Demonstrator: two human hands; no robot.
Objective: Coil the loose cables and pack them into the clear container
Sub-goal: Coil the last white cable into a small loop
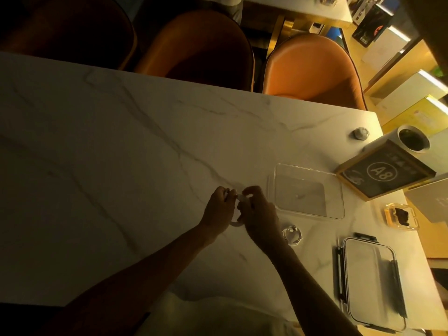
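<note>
A white cable (236, 223) is looped into a small coil between both hands, over the middle of the marble table (121, 154). My left hand (219, 209) grips the coil's left side. Pinching the cable's end near the top of the loop is my right hand (258, 214). A second white cable (292, 235), coiled, lies on the table just right of my right wrist. The clear container (306, 190) stands open to the right of my hands, with nothing but a tiny speck inside. Its lid (373, 282) with dark clips lies at the near right.
A framed sign marked A8 (384, 173), a white cup (413, 140) and a small grey knob (360, 133) stand at the far right. A glass ashtray (401, 216) and a laptop (429, 200) sit by the right edge. Orange chairs (312, 66) line the far side.
</note>
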